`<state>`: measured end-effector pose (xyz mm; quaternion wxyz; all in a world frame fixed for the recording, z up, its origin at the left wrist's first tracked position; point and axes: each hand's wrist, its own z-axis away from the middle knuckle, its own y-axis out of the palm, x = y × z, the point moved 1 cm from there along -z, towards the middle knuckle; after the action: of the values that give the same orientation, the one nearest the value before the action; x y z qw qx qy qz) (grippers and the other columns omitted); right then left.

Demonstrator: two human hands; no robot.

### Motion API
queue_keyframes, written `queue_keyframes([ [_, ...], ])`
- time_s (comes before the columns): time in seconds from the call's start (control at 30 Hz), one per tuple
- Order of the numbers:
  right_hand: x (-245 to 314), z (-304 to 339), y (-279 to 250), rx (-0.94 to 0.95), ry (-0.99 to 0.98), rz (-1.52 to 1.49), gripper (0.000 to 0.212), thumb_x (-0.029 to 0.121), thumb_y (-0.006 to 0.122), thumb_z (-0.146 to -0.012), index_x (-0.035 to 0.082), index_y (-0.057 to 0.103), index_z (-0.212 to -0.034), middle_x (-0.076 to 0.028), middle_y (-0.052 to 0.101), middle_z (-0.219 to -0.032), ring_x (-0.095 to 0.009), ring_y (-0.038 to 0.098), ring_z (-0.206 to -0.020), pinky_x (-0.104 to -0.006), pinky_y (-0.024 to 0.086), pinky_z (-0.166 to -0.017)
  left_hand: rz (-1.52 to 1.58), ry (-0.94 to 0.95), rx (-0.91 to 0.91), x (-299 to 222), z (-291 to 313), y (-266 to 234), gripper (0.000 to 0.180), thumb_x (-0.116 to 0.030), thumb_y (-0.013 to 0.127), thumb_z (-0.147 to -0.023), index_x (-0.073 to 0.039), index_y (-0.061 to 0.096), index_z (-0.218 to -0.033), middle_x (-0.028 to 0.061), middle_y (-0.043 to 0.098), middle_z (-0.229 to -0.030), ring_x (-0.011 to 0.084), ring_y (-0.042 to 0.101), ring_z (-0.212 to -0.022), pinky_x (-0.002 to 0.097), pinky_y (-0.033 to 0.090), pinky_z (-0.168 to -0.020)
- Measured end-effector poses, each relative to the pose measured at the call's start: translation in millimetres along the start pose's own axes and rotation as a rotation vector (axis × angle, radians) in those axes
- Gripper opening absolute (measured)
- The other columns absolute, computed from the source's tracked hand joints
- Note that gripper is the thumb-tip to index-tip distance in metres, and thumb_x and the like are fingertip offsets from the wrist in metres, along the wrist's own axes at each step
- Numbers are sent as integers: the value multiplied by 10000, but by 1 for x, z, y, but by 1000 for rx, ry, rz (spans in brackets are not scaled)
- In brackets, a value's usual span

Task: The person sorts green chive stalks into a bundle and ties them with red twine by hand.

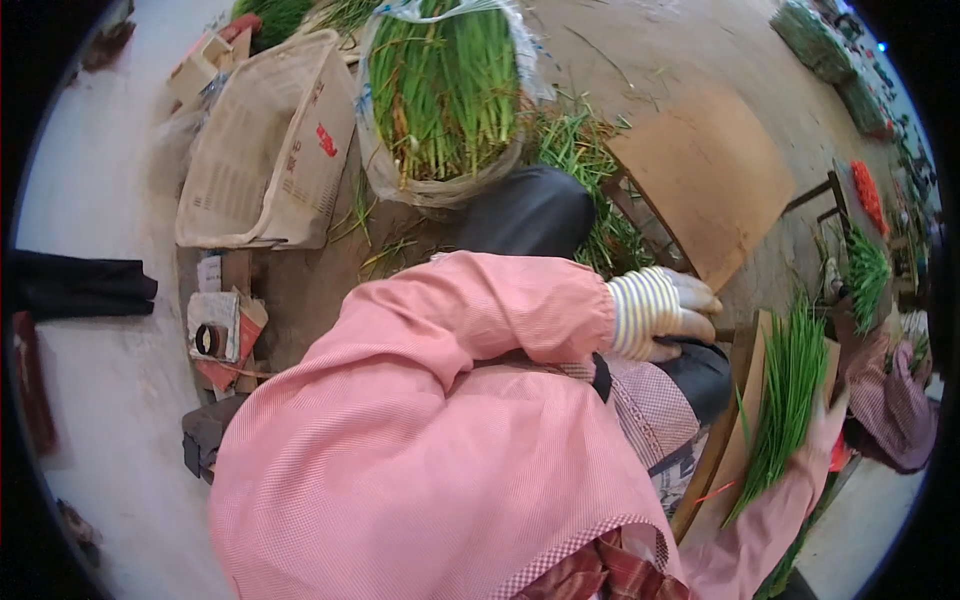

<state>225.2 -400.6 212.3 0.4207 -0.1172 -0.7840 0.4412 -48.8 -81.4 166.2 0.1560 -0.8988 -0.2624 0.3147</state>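
My left hand (685, 312), in a pale glove with a striped cuff, lies over my dark-clad knee. Its fingers are stretched and a little apart, close to the near corner of a brown wooden stool top (700, 180). Whether they touch the wood is hard to tell. At the lower right, my right hand (828, 415) is beside a bundle of long green chives (785, 400). The bundle lies along a narrow wooden board (720, 500). Blur smears the right fingers, so their hold on the stalks cannot be made out.
Ahead of my knees stands a clear plastic bag (440, 190) packed with upright green stalks. Left of it sits a pale plastic crate (240, 150). Loose greens (570, 150) litter the floor around the stool. Farther right are another person's checked sleeve (890, 410) and more greens (865, 270).
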Motion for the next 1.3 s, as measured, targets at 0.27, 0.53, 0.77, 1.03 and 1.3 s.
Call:
queue_keyframes([
  [0.27, 279, -136, 348, 722, -204, -327, 346, 226, 581, -758, 6, 527, -1019, -119, 599, -901, -180, 554, -817, -287, 432, -739, -117, -747, -473, 25, 107, -116, 269, -99, 600, -699, -29, 554, -955, 122, 564, -934, 233, 553, -858, 310, 431, -771],
  [0.53, 332, -167, 527, 606, -132, -79, 652, 296, 671, -668, -23, 373, -1153, -199, 529, -1033, -293, 513, -938, -335, 398, -818, -541, -1181, -607, 110, 176, -191, 473, -166, 630, -671, -40, 470, -1097, 120, 526, -1043, 222, 505, -982, 302, 383, -862],
  [0.77, 321, -166, 535, 661, -244, -382, 625, 197, 649, -689, 44, 331, -1204, -224, 527, -1005, -333, 524, -903, -353, 405, -809, -1145, -816, 83, 253, 136, -266, 401, -286, 564, -758, -240, 471, -1145, 60, 417, -1230, 289, 320, -1179, 401, 250, -978],
  [1.03, 347, -189, 541, 771, -598, -157, 602, 140, 649, -674, 117, 339, -1190, -198, 430, -1125, -355, 428, -1029, -373, 390, -836, -1190, -888, 349, 300, 137, -285, 379, -375, 454, -766, -291, 478, -1135, 52, 396, -1234, 305, 294, -1172, 541, 155, -938],
  [1.3, 256, -103, 531, 1026, -630, 100, 226, 82, 505, -730, 68, 437, -945, -168, 536, -784, -352, 528, -735, -400, 435, -632, -1140, -945, 273, 293, 137, -280, 361, -402, 472, -744, -281, 533, -1079, 45, 407, -1222, 293, 286, -1176, 531, 142, -944],
])
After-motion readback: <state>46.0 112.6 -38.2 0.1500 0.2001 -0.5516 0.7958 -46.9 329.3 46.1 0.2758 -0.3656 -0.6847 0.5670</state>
